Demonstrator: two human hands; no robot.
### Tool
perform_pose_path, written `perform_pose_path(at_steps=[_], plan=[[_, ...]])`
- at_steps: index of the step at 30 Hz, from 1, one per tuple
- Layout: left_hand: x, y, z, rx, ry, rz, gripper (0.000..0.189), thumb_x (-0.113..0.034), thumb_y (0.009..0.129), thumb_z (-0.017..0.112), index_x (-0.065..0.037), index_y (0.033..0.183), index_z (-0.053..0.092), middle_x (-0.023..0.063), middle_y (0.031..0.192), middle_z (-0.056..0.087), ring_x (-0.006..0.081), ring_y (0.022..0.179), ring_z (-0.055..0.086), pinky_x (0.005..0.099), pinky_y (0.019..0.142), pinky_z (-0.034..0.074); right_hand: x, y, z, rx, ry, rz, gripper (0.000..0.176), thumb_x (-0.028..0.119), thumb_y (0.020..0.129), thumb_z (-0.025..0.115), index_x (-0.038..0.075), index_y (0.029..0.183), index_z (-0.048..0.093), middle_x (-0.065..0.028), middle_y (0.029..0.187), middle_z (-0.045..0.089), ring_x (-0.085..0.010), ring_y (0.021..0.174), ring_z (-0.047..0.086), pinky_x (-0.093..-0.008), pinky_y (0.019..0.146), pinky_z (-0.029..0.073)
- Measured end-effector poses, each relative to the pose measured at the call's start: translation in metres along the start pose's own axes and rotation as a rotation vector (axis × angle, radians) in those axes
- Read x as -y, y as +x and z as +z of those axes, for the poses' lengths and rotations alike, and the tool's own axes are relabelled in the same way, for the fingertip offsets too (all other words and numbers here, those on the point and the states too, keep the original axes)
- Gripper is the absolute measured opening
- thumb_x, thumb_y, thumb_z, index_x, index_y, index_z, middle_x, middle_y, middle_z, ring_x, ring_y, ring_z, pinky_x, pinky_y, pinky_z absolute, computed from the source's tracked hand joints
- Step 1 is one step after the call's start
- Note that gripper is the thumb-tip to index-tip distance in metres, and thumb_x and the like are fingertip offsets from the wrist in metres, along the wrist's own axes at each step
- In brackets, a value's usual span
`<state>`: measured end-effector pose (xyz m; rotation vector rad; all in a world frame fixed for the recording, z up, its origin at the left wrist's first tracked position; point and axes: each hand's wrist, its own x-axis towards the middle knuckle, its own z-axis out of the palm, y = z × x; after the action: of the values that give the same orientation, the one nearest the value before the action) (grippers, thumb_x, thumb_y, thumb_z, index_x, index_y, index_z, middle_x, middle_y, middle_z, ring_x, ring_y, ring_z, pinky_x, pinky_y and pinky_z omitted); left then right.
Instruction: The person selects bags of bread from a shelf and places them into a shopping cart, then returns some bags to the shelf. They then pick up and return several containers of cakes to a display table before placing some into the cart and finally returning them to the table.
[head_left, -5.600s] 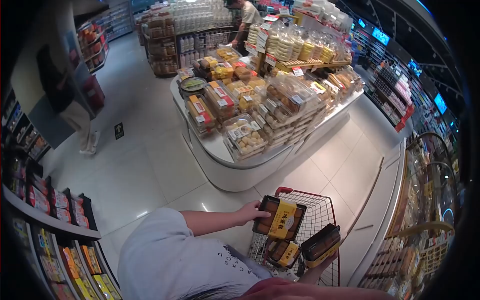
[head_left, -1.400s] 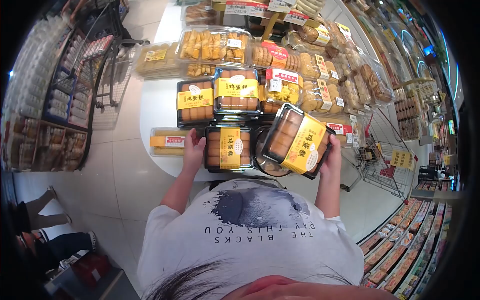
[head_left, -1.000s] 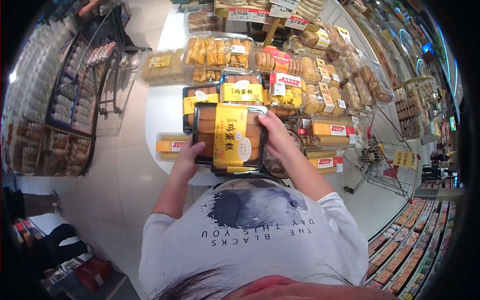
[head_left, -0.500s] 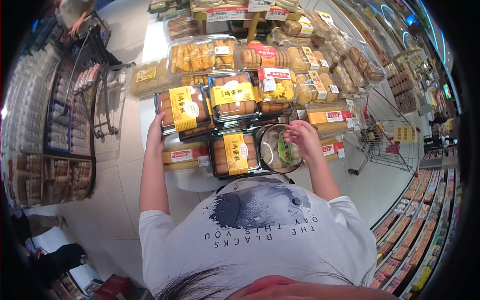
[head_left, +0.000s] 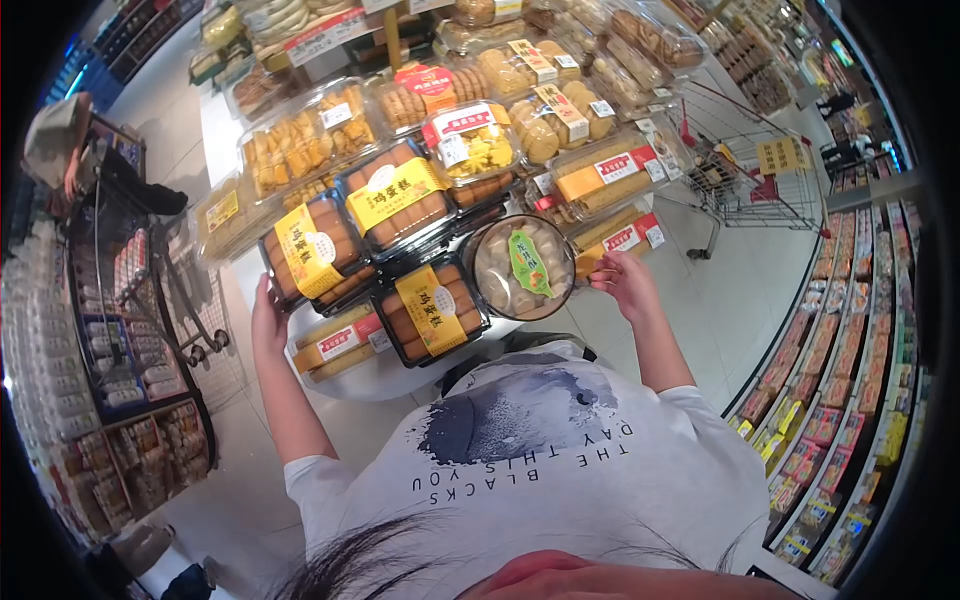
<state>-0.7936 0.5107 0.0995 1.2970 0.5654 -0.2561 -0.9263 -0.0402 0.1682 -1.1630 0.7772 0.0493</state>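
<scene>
My left hand (head_left: pixel 269 312) is at the left edge of a yellow-labelled cake box (head_left: pixel 314 250), its fingers partly hidden beside the box. My right hand (head_left: pixel 624 280) is just right of a round clear tub (head_left: pixel 524 268) with a green label, its fingers bent near a long red-labelled pack (head_left: pixel 612 245); whether it grips anything is unclear. Between my hands lies another yellow-labelled cake box (head_left: pixel 430 309), touching the tub. A third such box (head_left: pixel 392 200) rests behind it, beside a small tub of yellow cookies (head_left: pixel 470 143).
More packs of biscuits (head_left: pixel 432 95) and bread (head_left: pixel 655 38) cover the back of the display. A shopping cart (head_left: pixel 750 170) stands at the right, and a black cart (head_left: pixel 190 290) at the left. A person (head_left: pixel 62 140) is at the far left. Shelves (head_left: pixel 840 380) curve along the right.
The view has turned, tilting the display. My right hand has moved off the top of the round tub to its right side, uncovering the green label.
</scene>
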Motion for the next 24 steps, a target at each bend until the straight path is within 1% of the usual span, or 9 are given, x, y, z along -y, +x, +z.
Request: perform_pose_path(at_steps=[3,5,9,12,17,19,21,22,24], plan=[[-0.007,-0.029,0.002,-0.268,-0.073,0.097,0.067,-0.046,0.085,0.046,-0.004,0.135,0.027,0.0131,0.137,0.033,0.0270,0.118,0.039,0.0408,0.099,0.026,-0.002,-0.004,-0.015,-0.007,0.026,-0.006,0.017,0.016,0.083,0.051,0.002,0.093,0.052,-0.0094,0.083,0.057,-0.0180,0.067,0.059,-0.0303,0.059,0.051],[0.005,-0.044,-0.005,-0.422,-0.003,0.242,0.068,-0.045,0.085,0.046,-0.002,0.134,0.027,0.0133,0.137,0.033,0.0263,0.118,0.040,0.0394,0.099,0.028,-0.012,0.001,-0.039,0.001,0.064,-0.013,0.016,0.015,0.083,0.051,0.002,0.093,0.052,-0.0096,0.083,0.057,-0.0178,0.067,0.059,-0.0300,0.058,0.051],[0.012,-0.102,0.048,-0.640,0.419,0.637,0.052,-0.021,0.089,0.045,0.002,0.132,0.029,0.0151,0.134,0.035,0.0244,0.122,0.036,0.0342,0.101,0.027,-0.021,0.003,-0.078,-0.054,0.143,0.003,0.018,0.017,0.084,0.051,0.002,0.094,0.052,-0.0101,0.083,0.057,-0.0199,0.068,0.059,-0.0322,0.061,0.052],[0.024,-0.143,0.132,-0.636,0.618,0.795,0.050,-0.011,0.087,0.046,0.001,0.133,0.030,0.0153,0.137,0.032,0.0262,0.125,0.033,0.0350,0.103,0.025,-0.020,-0.004,-0.114,-0.055,0.201,0.000,0.019,0.017,0.083,0.052,0.001,0.093,0.051,-0.0104,0.082,0.057,-0.0194,0.067,0.060,-0.0311,0.059,0.052],[0.047,-0.186,0.295,-0.176,0.848,1.144,0.058,-0.015,0.081,0.053,0.000,0.132,0.030,0.0178,0.138,0.028,0.0321,0.127,0.028,0.0396,0.104,0.021,-0.021,-0.019,-0.225,-0.121,0.283,-0.012,0.018,0.016,0.082,0.053,0.002,0.093,0.051,-0.0105,0.080,0.057,-0.0201,0.066,0.060,-0.0314,0.058,0.052],[0.065,-0.204,0.363,0.025,0.772,1.191,0.060,-0.018,0.079,0.055,0.002,0.130,0.032,0.0192,0.138,0.028,0.0344,0.126,0.028,0.0421,0.104,0.019,-0.021,-0.034,-0.277,-0.230,0.326,-0.023,0.018,0.017,0.082,0.053,0.002,0.092,0.051,-0.0100,0.079,0.057,-0.0202,0.065,0.060,-0.0313,0.058,0.052],[0.080,-0.220,0.420,0.141,0.935,1.294,0.060,-0.020,0.076,0.056,0.002,0.128,0.034,0.0201,0.138,0.027,0.0366,0.126,0.027,0.0451,0.104,0.019,-0.024,-0.048,-0.332,-0.328,0.367,-0.034,0.017,0.017,0.082,0.053,0.002,0.091,0.051,-0.0095,0.077,0.057,-0.0202,0.065,0.060,-0.0314,0.057,0.052],[0.090,-0.232,0.451,0.200,0.928,1.316,0.056,-0.016,0.078,0.055,0.000,0.128,0.036,0.0186,0.139,0.027,0.0334,0.128,0.026,0.0425,0.104,0.019,-0.029,-0.055,-0.359,-0.374,0.389,-0.040,0.017,0.016,0.082,0.052,0.002,0.091,0.051,-0.0092,0.076,0.057,-0.0202,0.065,0.060,-0.0315,0.057,0.052],[0.113,-0.248,0.502,0.291,0.946,1.318,0.057,-0.022,0.075,0.056,0.001,0.125,0.038,0.0202,0.138,0.027,0.0385,0.126,0.026,0.0495,0.103,0.015,-0.037,-0.068,-0.407,-0.455,0.432,-0.047,0.016,0.016,0.082,0.052,0.002,0.090,0.051,-0.0089,0.075,0.057,-0.0202,0.065,0.060,-0.0319,0.057,0.052]])
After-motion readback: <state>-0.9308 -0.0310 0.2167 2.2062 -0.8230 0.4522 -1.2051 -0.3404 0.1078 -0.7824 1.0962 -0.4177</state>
